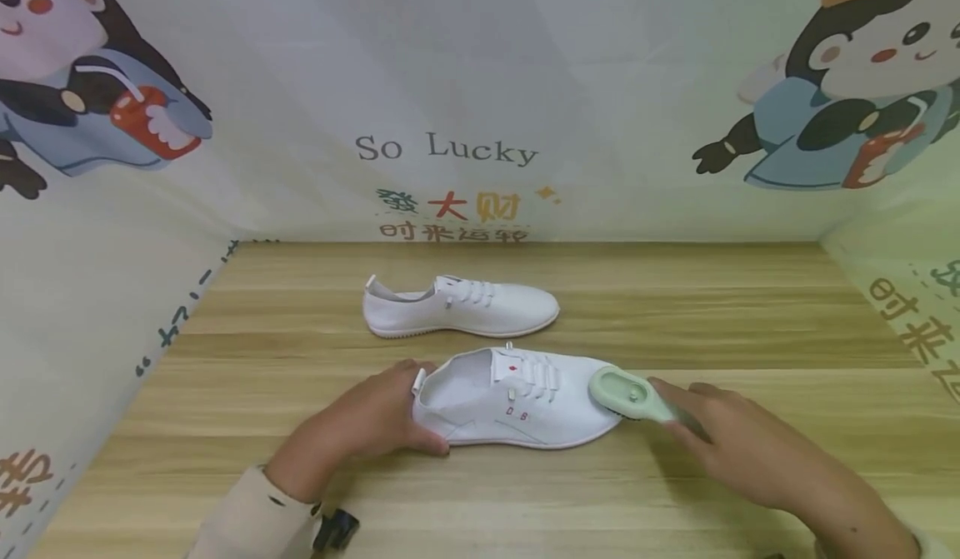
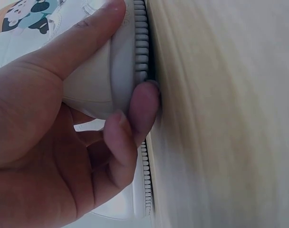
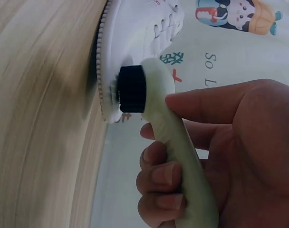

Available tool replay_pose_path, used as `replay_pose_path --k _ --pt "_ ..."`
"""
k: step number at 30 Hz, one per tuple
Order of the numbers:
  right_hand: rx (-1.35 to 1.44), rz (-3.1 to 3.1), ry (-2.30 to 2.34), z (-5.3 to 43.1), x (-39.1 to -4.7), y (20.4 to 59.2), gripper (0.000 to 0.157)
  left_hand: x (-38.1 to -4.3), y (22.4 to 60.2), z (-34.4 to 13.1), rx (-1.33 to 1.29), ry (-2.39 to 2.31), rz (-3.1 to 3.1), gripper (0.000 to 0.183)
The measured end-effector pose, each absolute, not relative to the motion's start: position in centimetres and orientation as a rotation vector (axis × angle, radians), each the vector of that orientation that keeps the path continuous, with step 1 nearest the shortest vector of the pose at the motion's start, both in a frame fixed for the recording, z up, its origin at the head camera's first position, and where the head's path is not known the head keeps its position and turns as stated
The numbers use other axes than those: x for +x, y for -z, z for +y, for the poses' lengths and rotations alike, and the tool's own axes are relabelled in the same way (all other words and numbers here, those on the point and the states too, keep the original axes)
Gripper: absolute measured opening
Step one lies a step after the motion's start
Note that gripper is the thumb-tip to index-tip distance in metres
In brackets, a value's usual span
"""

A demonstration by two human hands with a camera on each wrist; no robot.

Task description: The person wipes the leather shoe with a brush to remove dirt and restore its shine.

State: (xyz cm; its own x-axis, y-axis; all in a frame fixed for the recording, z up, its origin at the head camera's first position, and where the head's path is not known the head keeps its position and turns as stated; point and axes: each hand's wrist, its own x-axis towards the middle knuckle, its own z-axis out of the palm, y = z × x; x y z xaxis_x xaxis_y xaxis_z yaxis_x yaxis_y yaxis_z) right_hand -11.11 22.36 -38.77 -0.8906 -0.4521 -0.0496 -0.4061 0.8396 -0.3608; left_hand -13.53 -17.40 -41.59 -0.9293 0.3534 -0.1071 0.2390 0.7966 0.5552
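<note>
A white lace-up shoe (image 1: 555, 426) with small red marks on its side lies on the wooden table, toe to the right. My left hand (image 1: 386, 413) grips its heel; in the left wrist view the thumb lies along the side and fingertips curl at the ribbed sole (image 2: 142, 42). My right hand (image 1: 738, 438) holds a pale green shoe brush (image 1: 622, 391) by its handle. In the right wrist view the brush's dark bristles (image 3: 131, 89) touch the toe of the shoe (image 3: 130, 33). Just behind lies a second white shoe (image 1: 517, 309), pointing the same way.
The wood-grain tabletop (image 1: 712, 309) stretches out on both sides of the shoes. A printed cloth backdrop (image 1: 450, 67) with cartoon figures and lettering stands behind and along both sides. A small black object (image 1: 336, 530) is by the left sleeve (image 1: 251, 521).
</note>
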Motion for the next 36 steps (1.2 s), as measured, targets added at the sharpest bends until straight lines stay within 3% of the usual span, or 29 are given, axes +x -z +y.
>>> replay_pose_path --k 13,36 --pt "-0.88 3.015 0.584 20.8 -11.3 39.9 0.054 -13.4 41.6 -17.3 0.429 -0.78 2.795 0.092" --pt "-0.726 2.976 0.475 22.0 -11.3 39.2 0.054 -13.2 41.3 -17.5 0.448 -0.701 2.816 0.095"
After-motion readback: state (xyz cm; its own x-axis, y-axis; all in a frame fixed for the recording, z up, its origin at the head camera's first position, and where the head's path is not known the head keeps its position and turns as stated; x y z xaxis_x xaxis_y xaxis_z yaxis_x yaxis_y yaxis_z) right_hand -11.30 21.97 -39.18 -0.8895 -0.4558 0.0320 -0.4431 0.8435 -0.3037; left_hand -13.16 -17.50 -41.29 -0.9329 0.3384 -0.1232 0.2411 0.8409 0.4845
